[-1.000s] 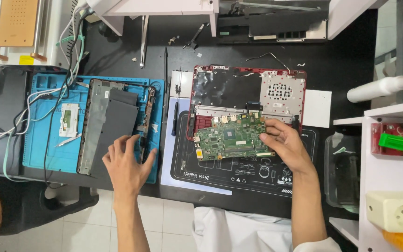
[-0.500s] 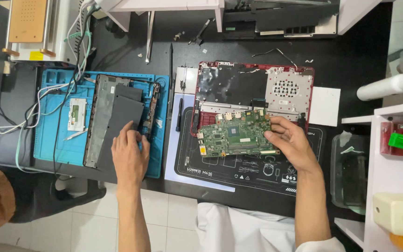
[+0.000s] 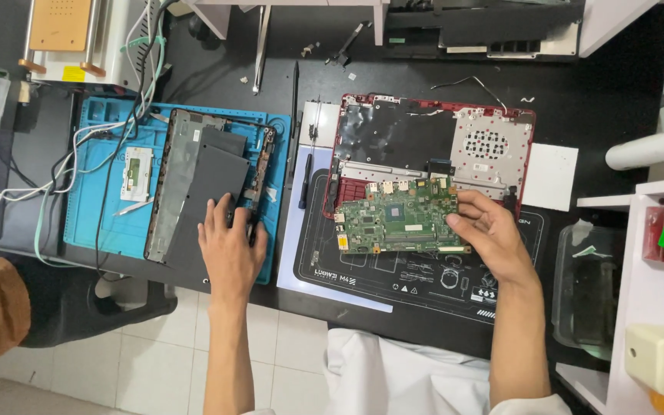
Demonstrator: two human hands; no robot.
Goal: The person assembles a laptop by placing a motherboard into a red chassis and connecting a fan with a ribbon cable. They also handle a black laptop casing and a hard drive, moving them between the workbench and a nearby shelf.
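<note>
My right hand (image 3: 489, 234) grips the right edge of a green circuit board (image 3: 395, 216), holding it over the front of an opened red laptop shell (image 3: 432, 146). The shell lies on a black printed work mat (image 3: 416, 277). My left hand (image 3: 230, 246) rests flat, fingers apart, on a dark grey laptop cover panel (image 3: 201, 188) that lies on a blue silicone repair mat (image 3: 105, 223). A small white touchpad module (image 3: 135, 174) sits on the blue mat to the left of the panel.
White and green cables (image 3: 63, 165) trail across the blue mat from the upper left. A screwdriver (image 3: 306, 180) lies between the two mats. A white paper square (image 3: 549, 177) sits right of the shell. White shelves (image 3: 655, 307) stand at the right edge.
My left hand slid further onto the dark panel and flattened there. My right hand kept its hold on the circuit board over the red shell. The camera view shifted slightly.
</note>
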